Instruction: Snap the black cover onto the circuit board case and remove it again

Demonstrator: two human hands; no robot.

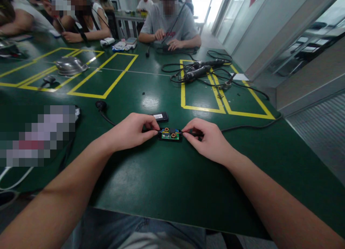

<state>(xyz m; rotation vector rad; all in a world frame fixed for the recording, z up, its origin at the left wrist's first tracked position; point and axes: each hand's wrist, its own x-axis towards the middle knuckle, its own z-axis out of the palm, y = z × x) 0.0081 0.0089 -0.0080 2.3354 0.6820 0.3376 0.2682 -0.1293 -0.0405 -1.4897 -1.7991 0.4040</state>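
Observation:
A green circuit board (pixel 170 135) with two copper-wound ring coils and blue wires at its ends lies in an uncovered black case (pixel 180 139) on the table in front of me. My left hand (pixel 134 132) pinches with thumb and forefinger at the case's left end, where a black power cord enters. At the opposite end my right hand (pixel 208 137) has its fingertips closed on the black cable (pixel 242 127), which runs off to the right. Just behind the case lies a black ribbed cover (pixel 161 116) with a white label. The cord's plug (pixel 101 105) rests beyond my left forearm.
The green table (pixel 151 180) bears yellow tape rectangles. Black corded tools (pixel 198 73) with tangled cables lie at back right. A metal bowl (pixel 70 65) stands at back left, and a pixelated object (pixel 40 137) at left. Several people sit around the far side.

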